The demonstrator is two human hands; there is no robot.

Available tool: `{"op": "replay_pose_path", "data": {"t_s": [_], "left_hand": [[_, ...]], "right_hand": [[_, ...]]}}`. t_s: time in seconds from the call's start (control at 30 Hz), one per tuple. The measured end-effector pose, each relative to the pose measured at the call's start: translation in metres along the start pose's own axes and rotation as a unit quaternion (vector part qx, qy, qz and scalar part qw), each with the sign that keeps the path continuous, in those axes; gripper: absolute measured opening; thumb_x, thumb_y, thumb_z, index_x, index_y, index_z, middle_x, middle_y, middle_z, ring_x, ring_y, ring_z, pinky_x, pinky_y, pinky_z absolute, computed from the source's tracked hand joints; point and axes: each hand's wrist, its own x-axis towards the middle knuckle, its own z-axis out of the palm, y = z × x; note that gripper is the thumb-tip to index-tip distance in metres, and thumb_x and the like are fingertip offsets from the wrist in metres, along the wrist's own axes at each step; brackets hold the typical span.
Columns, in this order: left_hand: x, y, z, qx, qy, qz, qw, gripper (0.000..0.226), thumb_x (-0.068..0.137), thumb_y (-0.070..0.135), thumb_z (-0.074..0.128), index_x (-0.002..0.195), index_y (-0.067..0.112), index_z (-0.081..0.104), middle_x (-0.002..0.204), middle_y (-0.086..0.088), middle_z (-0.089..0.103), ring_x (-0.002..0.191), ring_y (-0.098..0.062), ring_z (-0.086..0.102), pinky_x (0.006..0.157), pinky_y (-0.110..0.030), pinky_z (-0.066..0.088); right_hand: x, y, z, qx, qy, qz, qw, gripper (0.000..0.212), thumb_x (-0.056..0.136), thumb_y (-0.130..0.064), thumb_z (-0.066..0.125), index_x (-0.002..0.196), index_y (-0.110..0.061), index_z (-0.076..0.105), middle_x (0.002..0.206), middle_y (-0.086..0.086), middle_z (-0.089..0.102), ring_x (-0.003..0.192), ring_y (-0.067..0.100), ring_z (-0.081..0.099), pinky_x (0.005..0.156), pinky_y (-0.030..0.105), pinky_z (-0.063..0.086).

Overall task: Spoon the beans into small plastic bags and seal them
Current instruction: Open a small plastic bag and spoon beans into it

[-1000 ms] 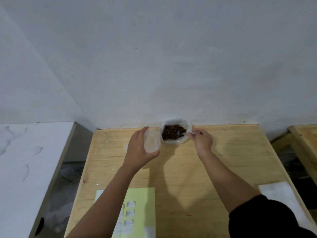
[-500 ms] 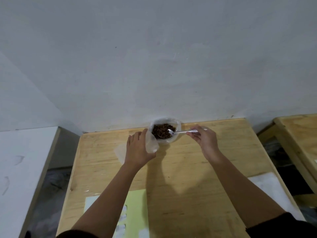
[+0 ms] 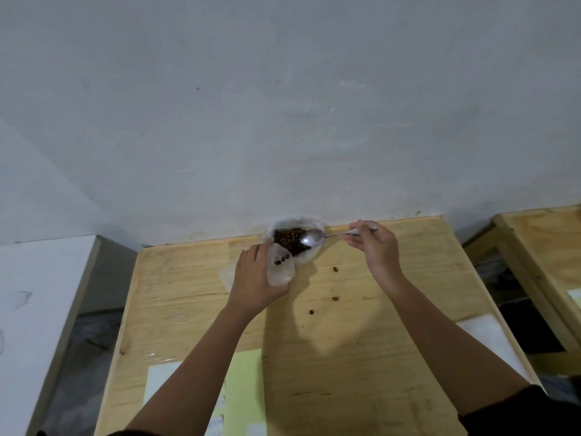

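The left hand (image 3: pixel 256 278) holds a small bag (image 3: pixel 280 272) at the far middle of the desk (image 3: pixel 361 357). Its fingers are curled round the bag, with the mouth of the bag turned toward the white container (image 3: pixel 309 258) just beside it. A few beans (image 3: pixel 280 261) lie inside the bag. The container stands at the far edge of the desk, against the wall (image 3: pixel 283 121), and it is full of brown beans.

The right hand (image 3: pixel 375 250) pinches the handle of a spoon (image 3: pixel 311 238) between fingers (image 3: pixel 361 228) and thumb. The spoon bowl looks empty and hangs over the right rim of the container.

Three loose beans (image 3: pixel 335 298) lie on the desk right of the left hand. A green sheet (image 3: pixel 246 388) lies at the near edge.
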Motion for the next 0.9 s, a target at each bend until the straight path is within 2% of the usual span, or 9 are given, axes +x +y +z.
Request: {"op": "replay_pose_path", "data": {"t_s": [0.1,0.17,0.27,0.33,0.5,0.63,0.77,0.9], "left_hand": [[-0.008,-0.004,-0.011,-0.091,-0.001,-0.02,0.996,0.092,0.061,0.045,0.07,0.141,0.023,0.029,0.124,0.013,0.034,0.118,-0.008,0.033,0.097,-0.026,0.032],[-0.014,-0.007,-0.017,-0.128,0.003,-0.031,0.991,0.097,0.059,0.054,0.065,0.142,0.025,0.025,0.127,0.017,0.03,0.118,0.001,0.028,0.097,-0.023,0.028],[-0.019,-0.015,-0.022,-0.132,0.017,-0.04,0.99,0.1,0.059,0.061,0.065,0.143,0.026,0.024,0.132,0.013,0.032,0.121,0.0,0.029,0.101,-0.025,0.029],[-0.022,-0.019,-0.024,-0.116,0.021,-0.043,0.992,0.1,0.06,0.062,0.064,0.144,0.026,0.024,0.134,0.009,0.035,0.122,-0.003,0.031,0.101,-0.027,0.03],[-0.024,-0.023,-0.026,-0.038,0.031,-0.032,0.998,0.096,0.064,0.048,0.072,0.144,0.022,0.027,0.132,0.002,0.04,0.12,-0.016,0.038,0.103,-0.034,0.033],[-0.019,-0.023,-0.017,0.049,0.016,-0.028,0.998,0.096,0.069,0.04,0.076,0.147,0.018,0.023,0.133,-0.004,0.04,0.124,-0.022,0.036,0.115,-0.04,0.019],[-0.01,-0.017,-0.009,0.099,-0.017,-0.054,0.993,0.096,0.073,0.042,0.072,0.148,0.017,0.018,0.138,-0.004,0.036,0.13,-0.023,0.032,0.117,-0.039,0.012],[-0.002,-0.011,0.001,0.116,-0.034,-0.059,0.991,0.096,0.073,0.044,0.071,0.148,0.017,0.018,0.137,-0.005,0.038,0.129,-0.023,0.034,0.115,-0.038,0.016]], "right_hand": [[-0.002,0.014,0.016,-0.04,-0.005,-0.002,0.999,0.019,0.097,-0.014,0.049,0.099,-0.003,0.064,0.092,0.015,0.067,0.08,0.018,0.067,0.079,0.026,0.057],[-0.004,0.022,0.027,-0.07,-0.014,0.0,0.997,0.023,0.097,-0.016,0.049,0.105,-0.002,0.064,0.088,0.009,0.067,0.084,0.022,0.068,0.085,0.035,0.055],[-0.004,0.032,0.045,-0.101,-0.03,0.026,0.994,0.02,0.097,-0.017,0.049,0.096,-0.007,0.065,0.08,0.005,0.068,0.084,0.025,0.069,0.088,0.042,0.054],[-0.003,0.037,0.055,-0.083,-0.028,0.061,0.994,0.02,0.097,-0.018,0.049,0.088,-0.011,0.065,0.076,0.003,0.068,0.084,0.028,0.069,0.087,0.044,0.054],[-0.002,0.038,0.053,0.033,0.031,0.164,0.985,0.019,0.096,-0.008,0.048,0.088,-0.001,0.063,0.094,0.023,0.068,0.085,0.029,0.07,0.077,0.029,0.057],[-0.004,0.03,0.038,0.118,0.066,0.207,0.969,0.021,0.096,-0.01,0.049,0.091,0.005,0.063,0.092,0.023,0.065,0.077,0.024,0.068,0.062,0.018,0.058],[-0.011,0.01,0.02,0.151,0.053,0.191,0.968,0.022,0.096,-0.007,0.049,0.082,0.004,0.063,0.079,0.018,0.065,0.063,0.021,0.069,0.058,0.018,0.057],[-0.017,-0.008,0.008,0.132,0.008,0.147,0.98,0.022,0.095,-0.003,0.048,0.078,0.002,0.062,0.075,0.013,0.066,0.055,0.016,0.069,0.057,0.018,0.056]]}}
